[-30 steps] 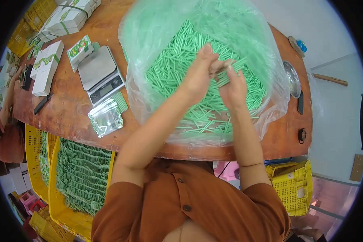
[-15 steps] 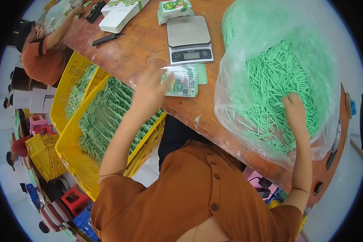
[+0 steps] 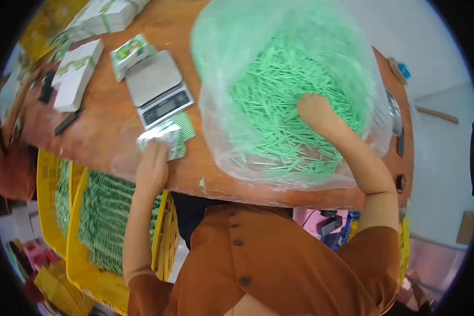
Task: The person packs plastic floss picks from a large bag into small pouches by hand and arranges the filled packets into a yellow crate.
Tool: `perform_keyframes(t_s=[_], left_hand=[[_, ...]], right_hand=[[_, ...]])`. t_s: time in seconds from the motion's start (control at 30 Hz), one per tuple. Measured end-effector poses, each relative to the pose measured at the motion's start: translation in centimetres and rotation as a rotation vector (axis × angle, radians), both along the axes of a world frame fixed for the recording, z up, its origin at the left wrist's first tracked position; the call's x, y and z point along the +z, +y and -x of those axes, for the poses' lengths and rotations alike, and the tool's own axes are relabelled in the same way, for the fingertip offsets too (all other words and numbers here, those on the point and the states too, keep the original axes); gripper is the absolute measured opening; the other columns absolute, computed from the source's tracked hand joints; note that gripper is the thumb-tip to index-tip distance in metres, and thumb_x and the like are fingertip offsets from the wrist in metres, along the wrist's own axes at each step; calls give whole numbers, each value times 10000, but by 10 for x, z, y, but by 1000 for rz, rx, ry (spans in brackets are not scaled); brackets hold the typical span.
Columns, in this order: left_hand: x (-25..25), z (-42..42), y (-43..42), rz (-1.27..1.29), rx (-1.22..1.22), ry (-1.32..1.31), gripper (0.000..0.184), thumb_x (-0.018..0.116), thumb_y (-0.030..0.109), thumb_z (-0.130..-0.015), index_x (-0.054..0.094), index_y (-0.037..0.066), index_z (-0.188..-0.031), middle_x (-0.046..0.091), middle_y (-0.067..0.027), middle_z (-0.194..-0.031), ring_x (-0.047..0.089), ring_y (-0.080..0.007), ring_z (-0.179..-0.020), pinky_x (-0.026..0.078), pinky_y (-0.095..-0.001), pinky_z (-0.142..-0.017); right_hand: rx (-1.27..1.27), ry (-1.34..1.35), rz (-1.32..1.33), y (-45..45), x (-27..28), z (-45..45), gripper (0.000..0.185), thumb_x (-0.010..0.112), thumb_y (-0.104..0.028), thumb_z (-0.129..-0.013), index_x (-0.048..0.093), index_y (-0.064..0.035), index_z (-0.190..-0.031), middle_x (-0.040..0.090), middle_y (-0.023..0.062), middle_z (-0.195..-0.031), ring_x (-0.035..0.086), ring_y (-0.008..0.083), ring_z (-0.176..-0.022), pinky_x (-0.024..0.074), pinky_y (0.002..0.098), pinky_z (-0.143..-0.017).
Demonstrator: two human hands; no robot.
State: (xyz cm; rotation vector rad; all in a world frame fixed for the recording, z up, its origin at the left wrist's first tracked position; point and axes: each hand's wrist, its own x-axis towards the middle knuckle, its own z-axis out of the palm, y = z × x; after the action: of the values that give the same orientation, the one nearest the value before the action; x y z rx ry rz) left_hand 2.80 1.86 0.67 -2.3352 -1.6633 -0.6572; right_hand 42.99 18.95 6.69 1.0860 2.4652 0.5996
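Green sticks [image 3: 271, 100] are kept together on the desk [image 3: 105, 131] by a plastic bag [image 3: 218, 100], the right hand [image 3: 316, 112] curled over them, the left hand [image 3: 151, 169] laid on a shiny packet [image 3: 176, 144]; whether either hand's fingers grip anything cannot be told.

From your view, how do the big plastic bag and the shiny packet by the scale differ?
Size: the plastic bag is much larger than the shiny packet.
Look: the bag is translucent, filled with green sticks; the packet has a silvery shine.
Contact: the right hand is inside the bag's opening, while the left hand has its fingers over the packet.
Shared: both are on the wooden table.
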Motion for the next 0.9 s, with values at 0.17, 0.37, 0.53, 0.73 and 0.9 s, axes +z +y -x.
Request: perform_keyframes(t_s=[0.17, 0.37, 0.53, 0.73, 0.9], left_hand=[[-9, 0, 11, -5, 94, -44, 272, 506, -46, -741, 552, -47, -1009, 552, -211, -1035, 539, -378, -980, 465, -400, -825], [-8, -2, 15, 10, 23, -136, 234, 526, -89, -701, 584, -42, -922, 579, -178, -981, 562, -344, -939, 470, -391, -812], [-9, -11, 17, -62, -26, -154, 200, 558, -99, -678, 599, -45, -865, 600, -156, -931, 591, -322, -886, 491, -377, -778], [-2, -14, 19, -29, -40, -200, 210, 574, -95, -669, 602, -42, -871, 600, -147, -937, 589, -312, -906, 490, -367, -789], [-4, -9, 19, -64, -49, -243, 187, 586, -88, -663, 599, -28, -840, 598, -143, -911, 587, -308, -879, 485, -370, -774]], right_hand=[[-401, 809, 486, -10, 37, -30, 127, 532, -129, -832, 564, -15, -878, 601, 160, -735, 614, 324, -699, 459, 404, -585], [-172, 749, 239, -27, 51, -25, 249, 632, -165, -788, 525, -48, -980, 622, 129, -777, 616, 308, -713, 458, 401, -585], [-35, 446, 269, -20, -7, -6, 298, 677, -133, -692, 554, -69, -955, 594, 106, -815, 598, 294, -768, 462, 401, -631], [63, 477, 96, -26, 4, -17, 230, 638, -97, -677, 583, -59, -897, 559, 102, -833, 560, 265, -860, 460, 382, -691], [-83, 743, 169, -16, 13, -22, 163, 586, -166, -820, 570, -33, -914, 547, 89, -801, 551, 206, -822, 436, 326, -729]])
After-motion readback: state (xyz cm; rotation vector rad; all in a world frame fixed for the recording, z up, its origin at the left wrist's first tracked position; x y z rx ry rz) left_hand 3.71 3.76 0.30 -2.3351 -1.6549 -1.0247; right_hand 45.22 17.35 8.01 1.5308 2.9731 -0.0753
